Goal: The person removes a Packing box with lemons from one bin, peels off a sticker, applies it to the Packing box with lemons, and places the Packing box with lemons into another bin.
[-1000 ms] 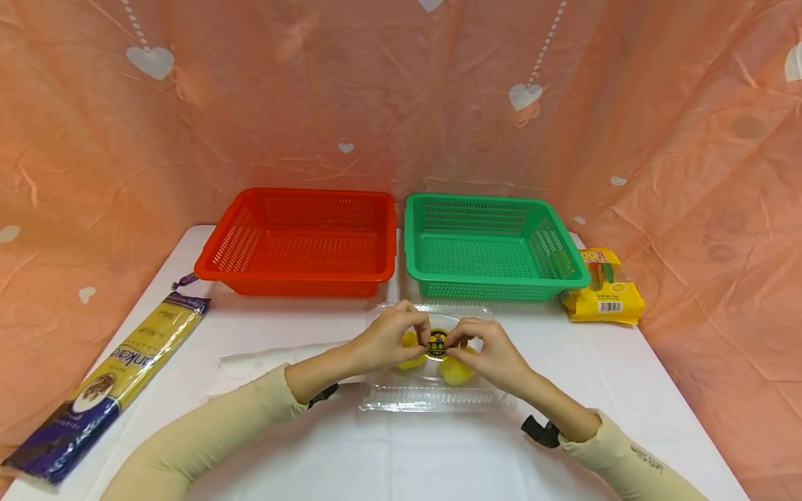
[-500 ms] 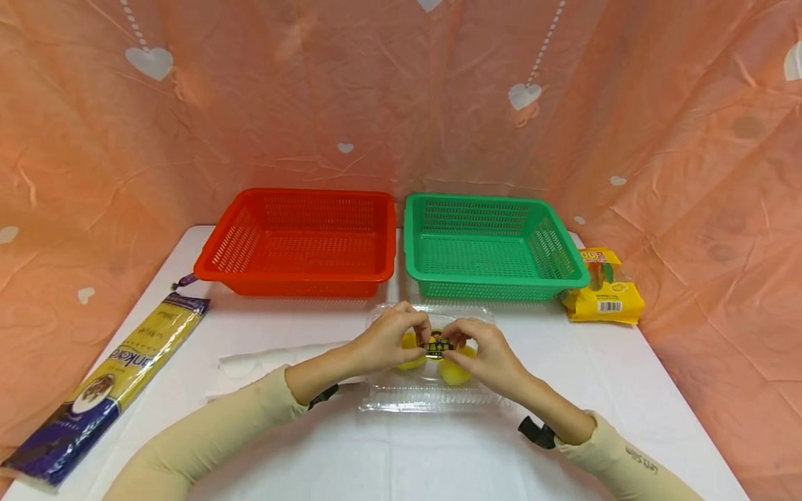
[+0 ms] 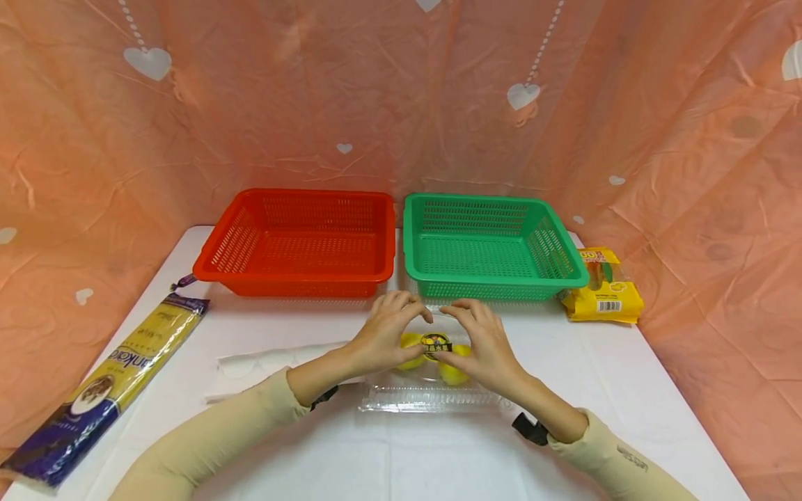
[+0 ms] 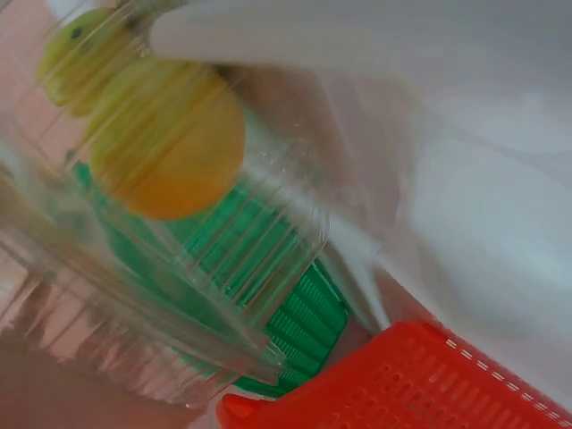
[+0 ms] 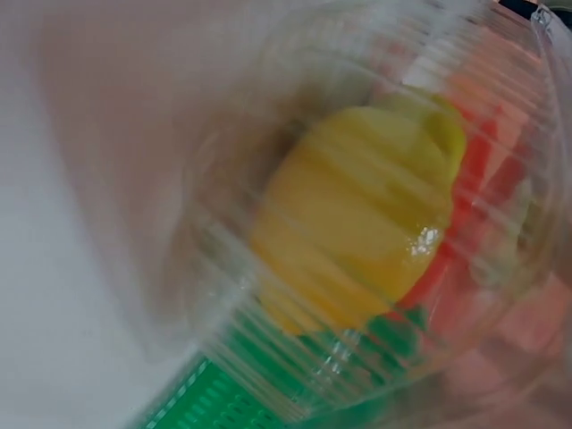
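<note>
A clear plastic clamshell box (image 3: pixel 432 398) lies on the table with yellow lemons (image 3: pixel 453 374) showing through it. A round black and gold sticker (image 3: pixel 436 346) sits on the middle of its lid. My left hand (image 3: pixel 383 332) arches over the left side of the box, its thumb tip at the sticker's left edge. From the other side my right hand (image 3: pixel 487 348) mirrors it, thumb at the sticker's lower right and fingers spread away from the thumb. The left wrist view shows two lemons (image 4: pixel 165 134) behind the ribbed plastic. A lemon (image 5: pixel 353 214) fills the middle of the right wrist view.
A red basket (image 3: pixel 294 276) and a green basket (image 3: pixel 495 284) stand behind the box. A yellow packet (image 3: pixel 604 303) is at the right. A long blue and gold packet (image 3: pixel 119 379) lies at the left, and a white sheet (image 3: pixel 269 358) lies beside my left forearm.
Fingers of both hands have lifted and spread away from their thumbs, letting go of the sticker. The sticker, tilted between the fingertips half a second ago, now faces up on the lid.
</note>
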Demonstrator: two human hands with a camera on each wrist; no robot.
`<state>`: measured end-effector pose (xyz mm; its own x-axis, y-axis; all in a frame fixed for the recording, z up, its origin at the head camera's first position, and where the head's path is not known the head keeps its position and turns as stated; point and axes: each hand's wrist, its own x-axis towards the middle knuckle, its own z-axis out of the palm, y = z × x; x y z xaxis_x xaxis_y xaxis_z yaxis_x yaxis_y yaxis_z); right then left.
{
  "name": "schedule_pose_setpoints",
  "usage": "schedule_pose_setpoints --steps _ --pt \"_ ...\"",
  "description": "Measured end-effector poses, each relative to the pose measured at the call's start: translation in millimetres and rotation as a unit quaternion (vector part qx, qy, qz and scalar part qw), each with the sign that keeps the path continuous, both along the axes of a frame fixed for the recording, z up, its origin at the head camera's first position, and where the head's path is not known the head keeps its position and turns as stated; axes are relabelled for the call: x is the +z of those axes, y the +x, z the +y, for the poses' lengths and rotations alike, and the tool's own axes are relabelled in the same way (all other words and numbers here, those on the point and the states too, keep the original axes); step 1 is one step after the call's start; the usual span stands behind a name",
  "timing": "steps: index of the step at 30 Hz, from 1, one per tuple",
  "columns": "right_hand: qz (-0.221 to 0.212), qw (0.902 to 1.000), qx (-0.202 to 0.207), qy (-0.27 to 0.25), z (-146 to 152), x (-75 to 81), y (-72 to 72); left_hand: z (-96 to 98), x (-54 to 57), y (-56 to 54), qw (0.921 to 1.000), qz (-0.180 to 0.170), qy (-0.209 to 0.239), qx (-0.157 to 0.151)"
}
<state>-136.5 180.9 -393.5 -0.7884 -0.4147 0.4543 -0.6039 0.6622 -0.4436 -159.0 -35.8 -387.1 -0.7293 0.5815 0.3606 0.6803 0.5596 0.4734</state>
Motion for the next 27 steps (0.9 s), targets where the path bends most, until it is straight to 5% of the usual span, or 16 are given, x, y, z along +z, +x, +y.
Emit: schedule_pose_setpoints --steps 8,13,27 --pt "-0.053 0.9919 -0.064 0.096 5 -1.5 -4.6 -0.4 -11.3 -3.2 0.996 0.003 -0.051 0.073" --pt "-0.091 0.9886 -0.094 0.074 6 -4.5 -9.5 -1.5 -13.5 -7.4 0.9927 -0.01 -0.053 0.108" --pt "-0.072 0.9899 -0.107 0.059 5 -9.6 -16.0 3.8 -18.5 -7.0 0.99 -0.015 -0.003 0.14"
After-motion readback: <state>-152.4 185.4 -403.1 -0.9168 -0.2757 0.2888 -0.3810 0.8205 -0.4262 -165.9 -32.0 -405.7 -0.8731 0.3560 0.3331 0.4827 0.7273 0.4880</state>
